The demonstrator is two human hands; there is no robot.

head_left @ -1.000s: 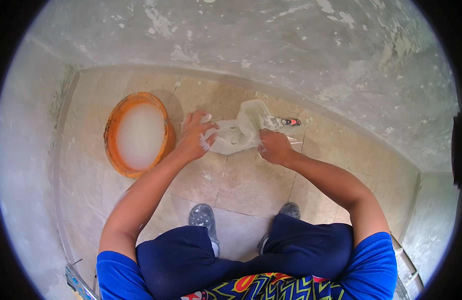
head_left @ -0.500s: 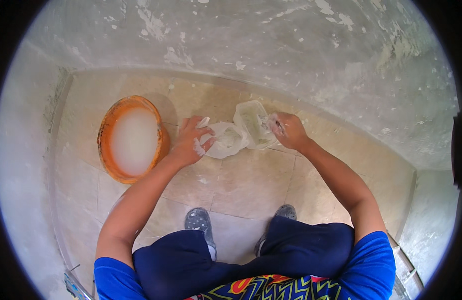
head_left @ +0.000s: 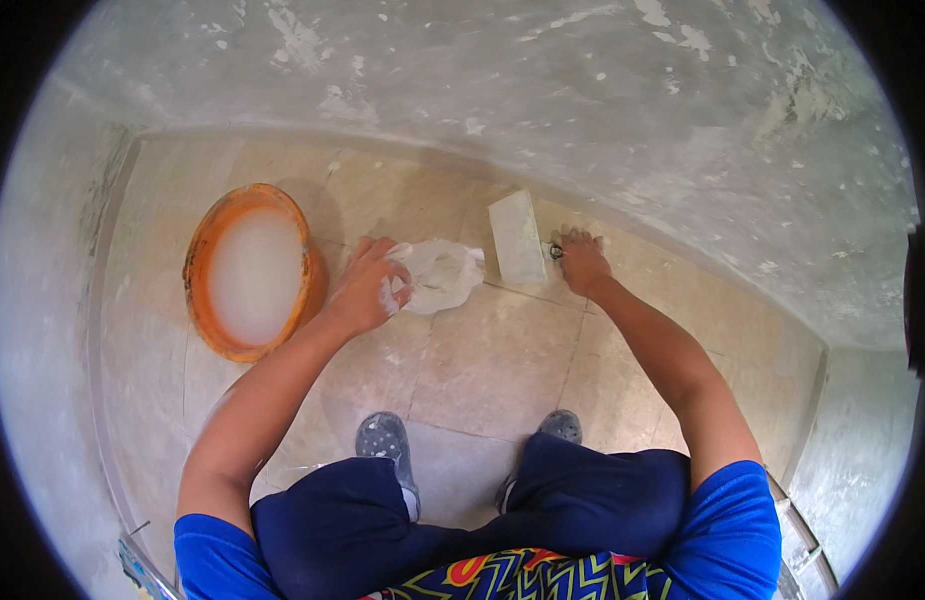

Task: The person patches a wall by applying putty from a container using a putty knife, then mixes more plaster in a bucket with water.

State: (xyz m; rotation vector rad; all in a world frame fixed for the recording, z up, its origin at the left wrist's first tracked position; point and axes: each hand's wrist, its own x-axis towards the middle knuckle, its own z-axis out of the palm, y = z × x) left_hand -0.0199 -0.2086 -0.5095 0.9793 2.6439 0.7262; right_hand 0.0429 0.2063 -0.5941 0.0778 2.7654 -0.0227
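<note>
Left hand (head_left: 368, 285) at the near-left edge of a crumpled white plastic bag (head_left: 461, 292), which sits on the tiled floor (head_left: 493, 370) between the two hands; thumb and fingers bent toward each other, pinching the bag's edge. Pale paste (head_left: 441, 268) shows inside the bag's spread mouth. Right hand (head_left: 585, 262) farther right, wrapped over the handle end of a wide-bladed putty knife (head_left: 517, 238) — fingertips close together, pointing toward the wall; the exact grip under the palm cannot be told. Blade broad, roughly rectangular, whitish on its visible face, and just right of the bag with a narrow gap between. Orange tub (head_left: 195, 290) stands left of the left hand, holding cloudy white liquid (head_left: 255, 275); rim stained dark. White smears mark the left thumb. Beyond, a grey wall (head_left: 463, 80) carries scattered pale patches. Nearer the body: grey clogs (head_left: 383, 440) with white specks, set apart on the floor, below navy trousers (head_left: 333, 520).
</note>
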